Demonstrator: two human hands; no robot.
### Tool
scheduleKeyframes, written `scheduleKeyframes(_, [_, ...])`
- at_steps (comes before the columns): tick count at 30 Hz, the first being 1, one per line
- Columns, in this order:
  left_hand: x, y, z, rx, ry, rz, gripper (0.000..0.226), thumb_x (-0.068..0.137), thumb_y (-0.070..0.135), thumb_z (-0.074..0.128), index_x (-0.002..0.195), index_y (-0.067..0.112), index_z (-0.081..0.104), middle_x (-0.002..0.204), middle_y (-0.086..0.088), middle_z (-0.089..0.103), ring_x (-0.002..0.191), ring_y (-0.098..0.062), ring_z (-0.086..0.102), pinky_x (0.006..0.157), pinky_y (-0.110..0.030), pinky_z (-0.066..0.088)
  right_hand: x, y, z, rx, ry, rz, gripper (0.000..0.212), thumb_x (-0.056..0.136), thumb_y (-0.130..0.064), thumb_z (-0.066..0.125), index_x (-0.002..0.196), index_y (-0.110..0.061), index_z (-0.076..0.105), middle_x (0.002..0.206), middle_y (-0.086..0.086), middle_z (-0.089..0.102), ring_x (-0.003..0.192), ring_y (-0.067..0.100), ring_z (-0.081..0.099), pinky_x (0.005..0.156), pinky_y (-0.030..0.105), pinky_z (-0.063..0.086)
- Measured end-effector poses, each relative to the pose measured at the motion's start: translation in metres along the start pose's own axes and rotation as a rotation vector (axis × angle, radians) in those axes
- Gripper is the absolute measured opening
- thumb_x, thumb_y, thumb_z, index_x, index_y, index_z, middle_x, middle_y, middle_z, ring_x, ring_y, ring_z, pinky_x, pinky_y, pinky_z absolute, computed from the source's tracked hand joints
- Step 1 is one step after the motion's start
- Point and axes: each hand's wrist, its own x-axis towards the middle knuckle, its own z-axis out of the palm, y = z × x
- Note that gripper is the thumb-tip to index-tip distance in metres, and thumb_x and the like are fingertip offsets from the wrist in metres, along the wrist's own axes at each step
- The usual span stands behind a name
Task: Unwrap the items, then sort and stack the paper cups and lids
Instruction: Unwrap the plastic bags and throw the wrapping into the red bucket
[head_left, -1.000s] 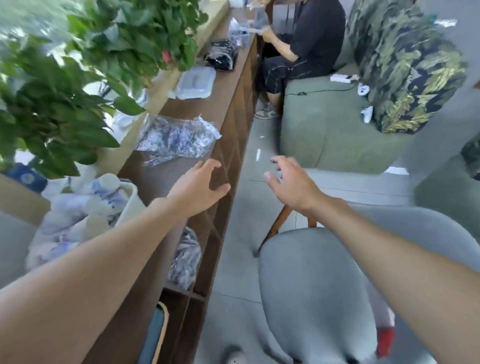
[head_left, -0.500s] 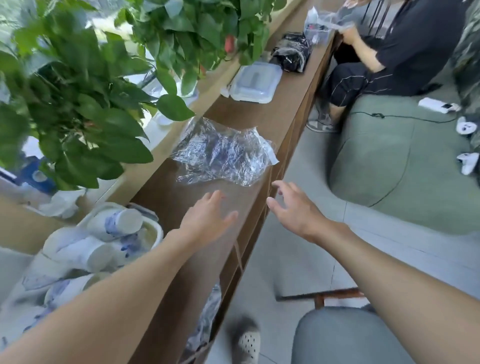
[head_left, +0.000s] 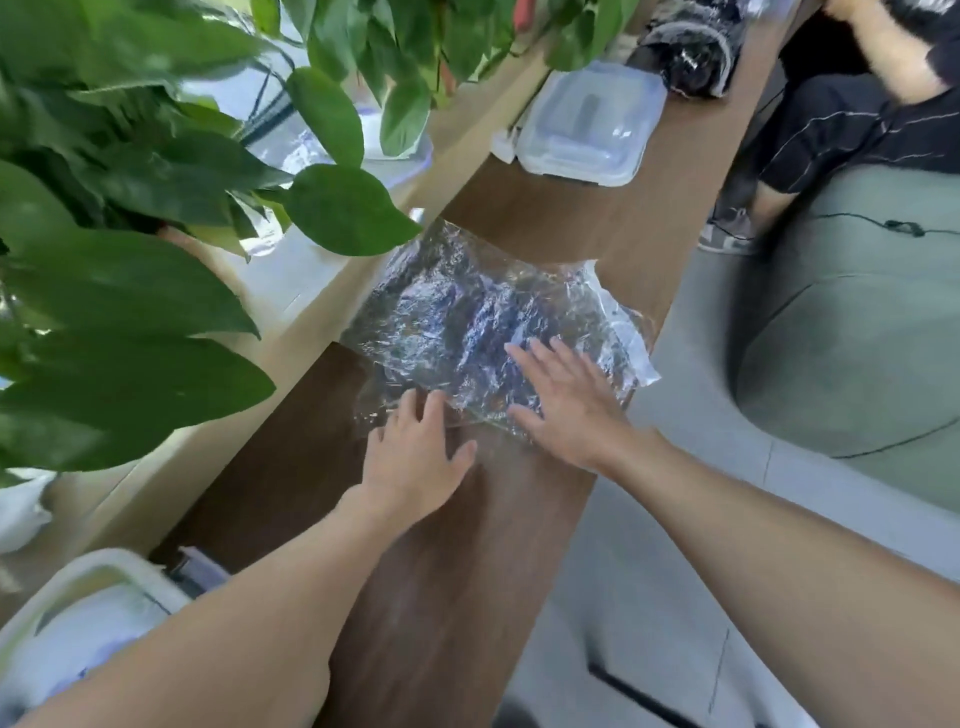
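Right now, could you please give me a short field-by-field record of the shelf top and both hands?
surface: wooden shelf top
wrapped item: clear plastic package, crinkled, lying on the surface
left hand: open, fingertips at the package's near edge
right hand: open, fingers spread flat on the package
further back: lidded clear box, black wrapped bundle
left side: leafy plant

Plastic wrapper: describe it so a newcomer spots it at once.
Follow the long brown shelf top beside the leafy plant. Midway along, under the right hand, lies the plastic wrapper. Unlike the rigid lidded box beyond, it is flat, crinkled and shiny.
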Motion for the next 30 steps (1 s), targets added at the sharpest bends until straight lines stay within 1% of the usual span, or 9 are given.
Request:
scheduleKeyframes(8, [0.006,-0.003,0.004,0.102,0.064,-0.016,0.072,0.094,0.057,0.04,0.153,0.027,0.01,0.142,-0.007,0.047,0.131,-0.031,0.043,0.104,-0.048,0.035,0.011,0.018,0.012,-0.213,0.001,0.127,0.073,0.09,-0.068,0.027,0.149,-0.04,-0.007,0.158,0.003,0.016,0.136,0.031,0.024,0.105,0.05,0.025])
scheduleKeyframes(11, [0.008,0.002,0.002,0.147,0.043,-0.025,0.074,0.095,0.062,0.032,0.155,0.031,0.003,0.14,-0.008,0.047,0.13,-0.031,0.043,0.104,-0.049,0.034,0.003,0.025,0.009,-0.252,0.043,0.176,0.081,0.086,-0.071,0.032,0.149,-0.036,-0.006,0.141,0.007,0.033,0.122,0.029,0.033,0.099,0.046,0.029])
scheduleKeyframes(14, [0.01,0.001,0.0,0.179,0.014,-0.101,0.075,0.092,0.069,0.026,0.155,0.033,0.008,0.143,-0.013,0.041,0.131,-0.035,0.039,0.105,-0.053,0.031,-0.003,0.027,0.008,-0.317,0.049,0.15,0.084,0.082,-0.076,0.034,0.15,-0.031,0.012,0.129,0.008,0.037,0.115,0.026,0.033,0.094,0.041,0.029])
scheduleKeyframes(17, [0.019,0.0,0.001,0.146,0.009,-0.146,0.073,0.088,0.075,0.026,0.146,0.031,0.033,0.148,-0.015,0.03,0.138,-0.036,0.027,0.111,-0.06,0.022,-0.002,0.029,0.01,-0.318,0.051,0.111,0.083,0.081,-0.078,0.037,0.14,-0.019,0.034,0.152,0.013,0.017,0.142,0.029,0.01,0.114,0.047,0.013])
scheduleKeyframes(19, [0.026,0.0,0.005,0.112,0.016,-0.089,0.074,0.086,0.077,0.032,0.139,0.025,0.039,0.161,-0.009,0.013,0.149,-0.033,0.011,0.117,-0.061,0.011,0.0,0.034,0.014,-0.234,-0.009,0.123,0.096,0.081,-0.078,0.037,0.147,-0.01,0.02,0.161,0.009,-0.005,0.147,0.024,-0.01,0.119,0.047,-0.001])
scheduleKeyframes(20, [0.029,0.0,0.007,0.095,0.009,-0.071,0.077,0.085,0.078,0.035,0.139,0.022,0.037,0.164,-0.007,0.007,0.151,-0.033,0.005,0.118,-0.061,0.009,0.0,0.037,0.016,-0.179,-0.027,0.133,0.101,0.08,-0.078,0.038,0.149,-0.01,0.012,0.161,0.007,-0.008,0.147,0.022,-0.011,0.12,0.046,-0.001])
scheduleKeyframes(23, [0.033,-0.002,0.012,0.087,0.027,-0.061,0.089,0.081,0.081,0.038,0.147,0.023,0.023,0.164,-0.006,0.012,0.15,-0.036,0.007,0.117,-0.062,0.013,-0.002,0.041,0.018,-0.114,0.059,0.128,0.104,0.075,-0.079,0.045,0.15,-0.026,-0.002,0.158,0.002,0.014,0.145,0.022,0.011,0.117,0.043,0.012])
scheduleKeyframes(26, [0.034,-0.004,0.01,0.07,0.047,-0.062,0.093,0.077,0.082,0.047,0.15,0.038,0.011,0.158,-0.004,0.025,0.146,-0.037,0.017,0.111,-0.064,0.021,-0.002,0.041,0.016,-0.156,0.121,0.153,0.105,0.071,-0.081,0.046,0.148,-0.039,-0.012,0.135,-0.003,0.036,0.122,0.02,0.034,0.098,0.039,0.028])
scheduleKeyframes(30, [0.031,-0.003,0.009,0.113,0.047,-0.102,0.087,0.077,0.081,0.048,0.149,0.05,0.009,0.144,-0.009,0.034,0.133,-0.036,0.029,0.104,-0.063,0.026,-0.008,0.041,0.018,-0.149,0.185,0.202,0.103,0.073,-0.077,0.051,0.147,-0.042,-0.012,0.117,-0.006,0.042,0.106,0.018,0.038,0.085,0.035,0.03])
